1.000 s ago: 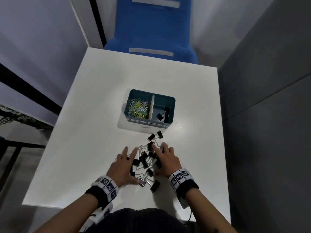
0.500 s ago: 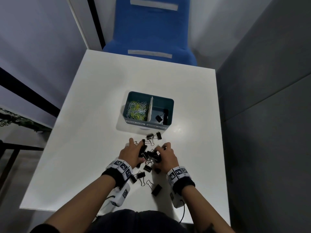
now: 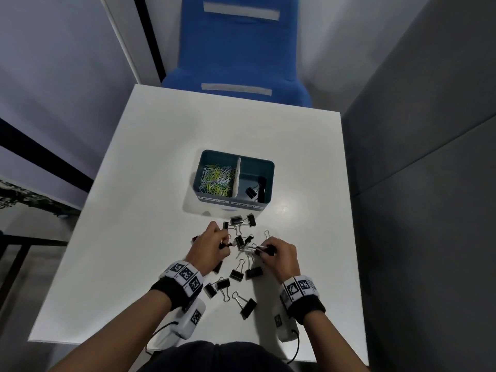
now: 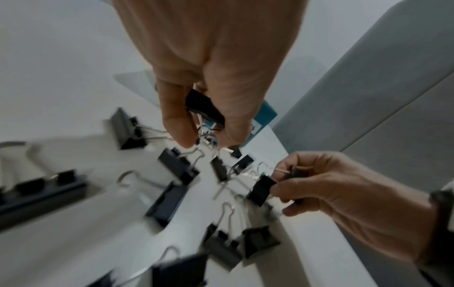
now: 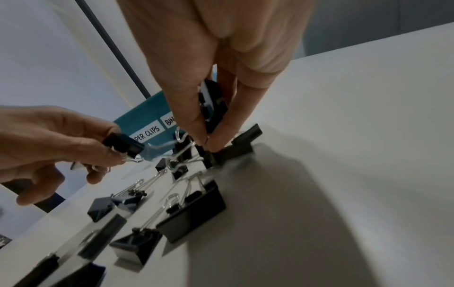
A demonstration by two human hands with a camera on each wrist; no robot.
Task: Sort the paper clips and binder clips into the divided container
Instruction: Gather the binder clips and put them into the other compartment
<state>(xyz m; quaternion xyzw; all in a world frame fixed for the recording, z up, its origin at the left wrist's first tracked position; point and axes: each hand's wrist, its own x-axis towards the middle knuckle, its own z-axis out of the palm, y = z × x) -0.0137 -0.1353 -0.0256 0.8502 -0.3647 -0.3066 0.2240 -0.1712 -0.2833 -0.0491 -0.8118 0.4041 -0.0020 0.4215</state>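
Left hand point(image 3: 208, 247) curled around a black binder clip point(image 4: 205, 107), thumb and fingers pinching it, wire handles dangling below. Right hand point(image 3: 280, 255) likewise pinching a clip point(image 5: 212, 101) between thumb and fingertips, tips pressed down onto another clip lying on the counter point(image 3: 150, 183). Between and just under both hands, a tangle of loose clips point(image 3: 240, 241), handles overlapping. Closer to the body, behind the hands, more black clips point(image 3: 247, 307) scattered apart. Just beyond the fingertips, two clips point(image 3: 243, 220) resting against the near wall of the teal box point(image 3: 269, 170). Inside the box, coloured paper clips point(image 3: 216, 179) piled in the left compartment, a couple of binder clips point(image 3: 255, 190) in the right one, a white divider point(image 3: 236, 177) between; labels on the front.

Likely trouble: wire handles hooked together, so lifting one clip could drag a neighbour up and drop it short of the box or off the counter edge. Grabbing several at once risks a slip from the pinch. A careless toss from the left hand could land in the paper clip side, nearest that hand.
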